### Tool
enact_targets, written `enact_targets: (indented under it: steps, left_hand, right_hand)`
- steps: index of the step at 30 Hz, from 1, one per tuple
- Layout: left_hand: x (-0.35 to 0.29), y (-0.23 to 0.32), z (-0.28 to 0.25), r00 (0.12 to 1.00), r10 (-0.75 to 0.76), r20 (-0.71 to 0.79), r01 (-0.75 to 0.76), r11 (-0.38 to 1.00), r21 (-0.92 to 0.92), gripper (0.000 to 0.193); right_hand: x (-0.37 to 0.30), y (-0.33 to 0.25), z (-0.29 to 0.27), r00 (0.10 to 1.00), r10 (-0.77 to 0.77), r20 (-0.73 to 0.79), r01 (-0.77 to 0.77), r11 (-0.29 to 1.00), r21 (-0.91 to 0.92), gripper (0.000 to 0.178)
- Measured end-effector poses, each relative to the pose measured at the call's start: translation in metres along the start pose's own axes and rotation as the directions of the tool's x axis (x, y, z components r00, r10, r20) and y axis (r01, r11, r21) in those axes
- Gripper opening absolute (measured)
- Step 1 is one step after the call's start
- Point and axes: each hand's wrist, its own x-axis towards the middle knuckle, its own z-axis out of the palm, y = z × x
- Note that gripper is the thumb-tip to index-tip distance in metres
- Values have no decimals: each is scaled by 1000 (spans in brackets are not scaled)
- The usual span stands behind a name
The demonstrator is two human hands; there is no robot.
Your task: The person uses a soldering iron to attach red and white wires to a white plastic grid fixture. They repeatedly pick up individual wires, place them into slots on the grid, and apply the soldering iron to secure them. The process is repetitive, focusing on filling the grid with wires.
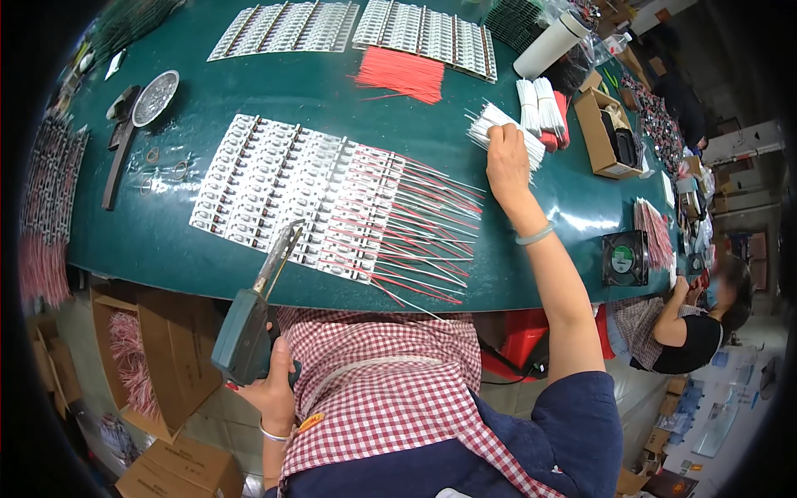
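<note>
My left hand (270,386) grips the green handle of a soldering gun (249,328) near my lap; its metal tip points up over the near edge of a panel of small white circuit modules (282,187). Red and white wires (427,228) stick out of that panel's right side. My right hand (506,162) reaches far across the green table (166,241) and closes on a bundle of short white wires (498,129). More white bundles (540,104) lie just beyond it.
A pile of red wires (403,73) and more module panels (357,29) lie at the far side. A round metal dish (155,98), a white cylinder (550,43), an open cardboard box (610,133) and a small fan (624,259) stand around. Another person (693,319) works at right.
</note>
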Motion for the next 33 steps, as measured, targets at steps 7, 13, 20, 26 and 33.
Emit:
enact_targets:
  steps: [7,13,20,26,33]
  left_hand:
    - [2,-3,-3,1000,15,-19,-15,1000,23,34]
    - [-1,-10,-6,1000,4,-9,-4,1000,-1,32]
    - [-8,-6,-17,996,-83,-14,84,996,27,39]
    - [-7,0,-17,989,-148,24,148,989,9,36]
    - [-5,-3,-21,992,-118,51,113,989,92,31]
  right_hand:
    - [24,-20,-51,977,-164,134,150,982,112,9]
    - [43,-40,-66,886,-241,396,244,969,44,5]
    - [41,-76,-80,938,-110,330,54,983,174,6]
    - [12,-158,-117,963,-228,142,70,725,685,12]
    - [-20,-204,-113,972,-212,98,58,626,778,20]
